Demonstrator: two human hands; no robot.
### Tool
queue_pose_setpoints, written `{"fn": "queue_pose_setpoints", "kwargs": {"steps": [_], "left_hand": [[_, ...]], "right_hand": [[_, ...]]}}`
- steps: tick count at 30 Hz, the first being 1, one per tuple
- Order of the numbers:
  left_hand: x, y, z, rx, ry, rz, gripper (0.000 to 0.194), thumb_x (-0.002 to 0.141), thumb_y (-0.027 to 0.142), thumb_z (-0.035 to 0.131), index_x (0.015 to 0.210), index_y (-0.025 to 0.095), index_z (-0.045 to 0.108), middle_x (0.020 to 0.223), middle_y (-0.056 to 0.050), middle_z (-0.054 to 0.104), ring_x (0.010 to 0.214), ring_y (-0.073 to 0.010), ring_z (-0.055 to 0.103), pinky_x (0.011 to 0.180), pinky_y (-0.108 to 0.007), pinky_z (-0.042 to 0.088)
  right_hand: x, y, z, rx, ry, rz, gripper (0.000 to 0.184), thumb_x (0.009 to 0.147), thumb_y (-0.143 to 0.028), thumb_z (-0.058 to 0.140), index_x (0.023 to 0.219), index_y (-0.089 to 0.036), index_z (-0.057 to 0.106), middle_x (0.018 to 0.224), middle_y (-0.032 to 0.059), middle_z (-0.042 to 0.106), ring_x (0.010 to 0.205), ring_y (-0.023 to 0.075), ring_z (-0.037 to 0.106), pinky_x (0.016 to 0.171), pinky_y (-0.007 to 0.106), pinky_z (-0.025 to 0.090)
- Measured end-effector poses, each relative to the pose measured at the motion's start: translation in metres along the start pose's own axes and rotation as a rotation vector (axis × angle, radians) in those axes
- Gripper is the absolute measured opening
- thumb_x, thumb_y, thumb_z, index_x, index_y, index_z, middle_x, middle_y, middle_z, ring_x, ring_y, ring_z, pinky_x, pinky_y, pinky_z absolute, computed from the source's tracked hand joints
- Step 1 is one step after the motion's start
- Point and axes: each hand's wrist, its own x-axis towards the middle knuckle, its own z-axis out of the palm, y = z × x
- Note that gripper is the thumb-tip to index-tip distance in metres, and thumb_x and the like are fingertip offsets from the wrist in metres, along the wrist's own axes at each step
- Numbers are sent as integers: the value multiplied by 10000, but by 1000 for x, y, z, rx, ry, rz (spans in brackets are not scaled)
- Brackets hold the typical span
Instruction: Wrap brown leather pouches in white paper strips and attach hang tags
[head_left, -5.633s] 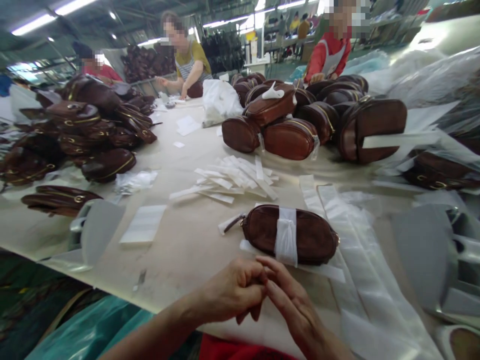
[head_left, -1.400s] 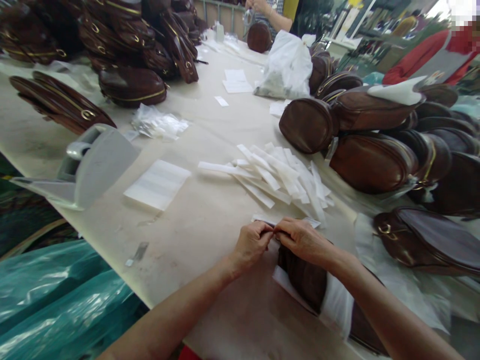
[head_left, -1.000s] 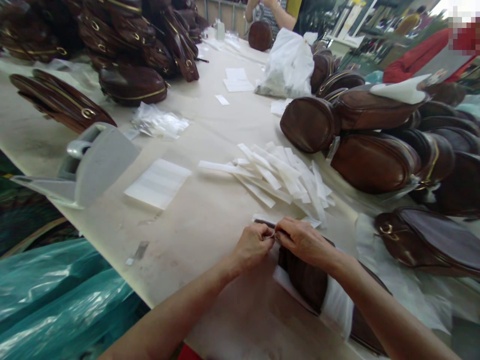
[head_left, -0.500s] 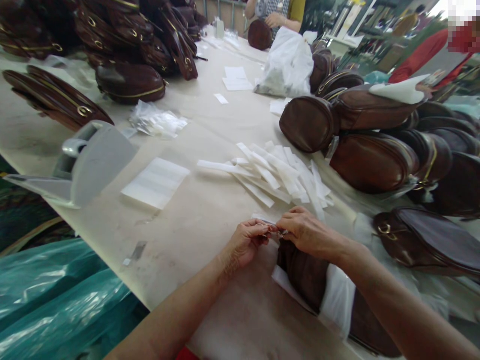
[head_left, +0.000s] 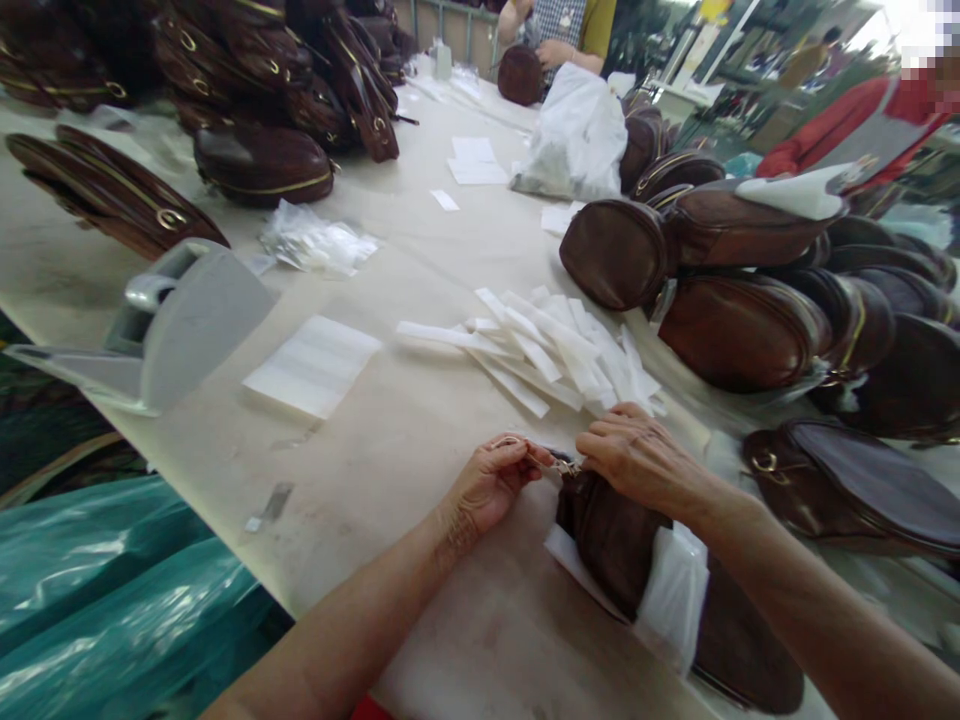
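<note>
A brown leather bag (head_left: pixel 622 535) lies on the table under my right forearm, with a white wrap (head_left: pixel 675 590) around its middle. Small metal hardware, seemingly a clasp (head_left: pixel 565 467), shows at the bag's far end, between my two hands. My left hand (head_left: pixel 491 485) is closed, thumb and forefinger pinching at the clasp's left side; a thin pale loop shows at these fingers. My right hand (head_left: pixel 634 455) is closed too, its curled fingertips at the clasp's right side, above the bag. Exactly what lies inside its fingers is hidden.
Loose white strips (head_left: pixel 547 345) lie just beyond my hands. A white sheet (head_left: pixel 313 365) and a grey tape dispenser (head_left: pixel 187 320) are left. Brown bags (head_left: pixel 742 325) pile up right, more (head_left: pixel 262 165) at far left. Co-workers stand across the table and at right.
My right hand has shifted slightly right, away from my left, so the metal clasp between them shows more clearly. The co-worker in red sleeves at right has moved a little left.
</note>
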Motion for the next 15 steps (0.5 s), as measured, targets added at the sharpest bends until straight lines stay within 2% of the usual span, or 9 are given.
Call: {"fn": "queue_pose_setpoints", "kwargs": {"steps": [3, 6, 11, 13, 15], "left_hand": [[1, 2, 0, -44, -1, -15, 199, 624, 254, 762, 727, 114, 665, 740, -50, 689, 627, -114, 619, 598, -204, 444], [2, 5, 2, -36, -12, 0, 239, 584, 226, 749, 784, 109, 690, 860, -83, 707, 615, -116, 632, 586, -203, 456], [3, 3, 9, 174, 36, 75, 230, 565, 176, 762, 783, 142, 698, 1061, -75, 674, 506, -68, 582, 489, -196, 434], [2, 0, 13, 267, 21, 92, 330, 555, 215, 792, 868, 160, 703, 959, -61, 693, 495, -79, 571, 480, -212, 435], [0, -3, 17, 334, -17, 133, 409, 539, 262, 818, 917, 164, 697, 729, -17, 680, 484, -90, 548, 489, -220, 430]], "right_hand": [[-4, 12, 1, 35, -10, -8, 210, 821, -59, 501, 674, -185, 583, 637, 1, 613, 603, 126, 538, 700, 275, 301], [-8, 17, -4, 48, 3, 20, 180, 794, -31, 503, 737, -179, 587, 688, 12, 648, 630, 134, 576, 705, 276, 319], [-9, 6, -16, 157, 202, 16, 161, 790, -74, 514, 859, -191, 600, 750, 17, 678, 704, 155, 619, 711, 272, 363], [-6, -3, -18, 230, 271, -4, 166, 804, -92, 500, 893, -193, 597, 750, 13, 675, 707, 152, 619, 704, 268, 378], [-2, -12, -16, 295, 305, -13, 157, 823, -108, 489, 902, -193, 594, 757, 12, 674, 706, 151, 615, 702, 269, 392]]}}
